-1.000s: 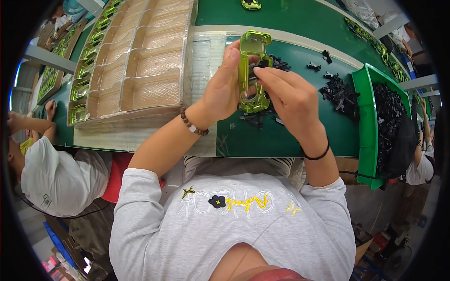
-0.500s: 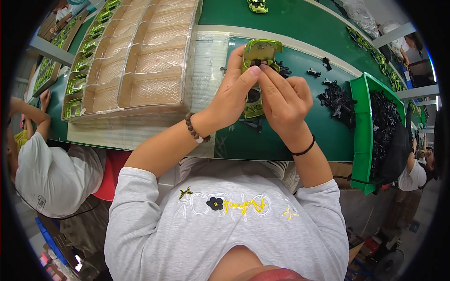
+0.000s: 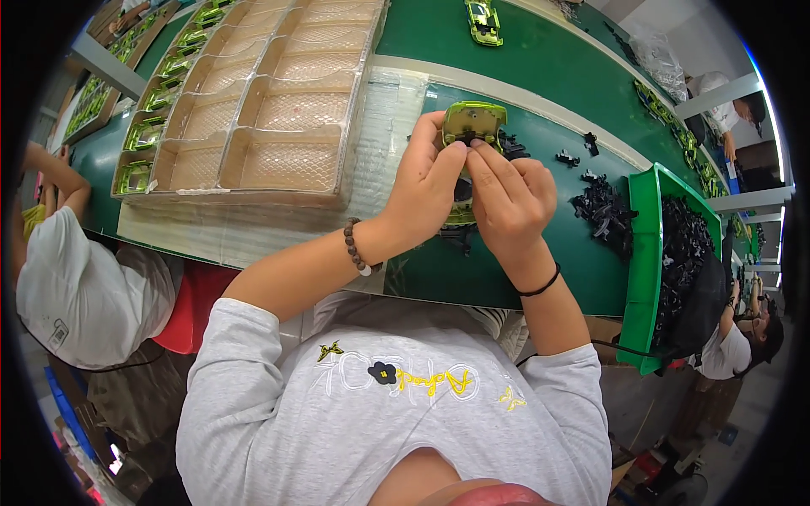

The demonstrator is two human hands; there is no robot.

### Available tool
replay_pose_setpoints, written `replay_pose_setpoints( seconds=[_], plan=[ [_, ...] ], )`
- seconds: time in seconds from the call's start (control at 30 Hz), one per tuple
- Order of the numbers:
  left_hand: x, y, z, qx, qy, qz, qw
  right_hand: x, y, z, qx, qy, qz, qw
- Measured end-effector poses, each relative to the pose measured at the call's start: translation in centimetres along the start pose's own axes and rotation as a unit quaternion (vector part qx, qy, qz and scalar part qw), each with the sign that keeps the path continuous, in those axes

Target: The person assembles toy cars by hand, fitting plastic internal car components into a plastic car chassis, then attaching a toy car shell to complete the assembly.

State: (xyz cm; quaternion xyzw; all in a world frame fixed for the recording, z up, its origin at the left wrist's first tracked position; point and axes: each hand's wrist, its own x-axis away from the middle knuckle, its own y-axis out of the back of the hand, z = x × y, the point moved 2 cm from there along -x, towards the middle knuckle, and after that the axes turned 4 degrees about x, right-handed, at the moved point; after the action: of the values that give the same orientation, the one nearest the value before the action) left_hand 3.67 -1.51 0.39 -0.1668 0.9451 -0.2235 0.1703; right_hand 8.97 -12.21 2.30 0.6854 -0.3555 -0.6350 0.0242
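Between my hands, above the green tabletop, is a lime-green toy car body point(image 3: 477, 120) with its hollow underside toward me. My left hand point(image 3: 426, 185) grips its left side, the thumb pressed in near the middle. The fingers of my right hand point(image 3: 513, 196) are pinched together against a small black part point(image 3: 466, 138) inside the body, close to the left thumb. My fingers hide much of that part and of the car's middle. Loose black plastic parts point(image 3: 603, 211) lie in a pile to the right of my right hand, with a few more beneath the car.
A divided tray point(image 3: 278, 160) stands at left, green car bodies in its leftmost column. To the right, a green bin point(image 3: 643, 261) holds many black parts. Another green car point(image 3: 483, 22) sits on the far green strip. Co-workers sit to the left and right.
My view has shifted slightly. The car body tilts a little more and sits lower in the picture, both hands still on it at nearly the same spots.
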Motion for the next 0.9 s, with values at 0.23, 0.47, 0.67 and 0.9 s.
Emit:
replay_pose_setpoints(
  seconds=[0.23, 0.47, 0.67, 0.9],
  plan=[
    [-0.9, 0.6, 0.3, -0.001, 0.020, -0.019, 1.000, -0.3, -0.2, -0.6, -0.088, -0.035, 0.044, 0.995],
    [-0.4, 0.4, 0.0, -0.014, 0.020, -0.028, 0.999, -0.4, -0.2, 0.4, -0.385, -0.324, -0.057, 0.862],
    [-0.3, -0.1, -0.6, -0.127, -0.042, -0.022, 0.991, -0.3, -1.7, 0.7, -0.456, -0.484, 0.036, 0.746],
    [-0.4, 0.0, -1.0, -0.140, -0.077, -0.037, 0.987, 0.4, -2.4, 1.2, -0.488, -0.498, -0.026, 0.717]
  ],
)
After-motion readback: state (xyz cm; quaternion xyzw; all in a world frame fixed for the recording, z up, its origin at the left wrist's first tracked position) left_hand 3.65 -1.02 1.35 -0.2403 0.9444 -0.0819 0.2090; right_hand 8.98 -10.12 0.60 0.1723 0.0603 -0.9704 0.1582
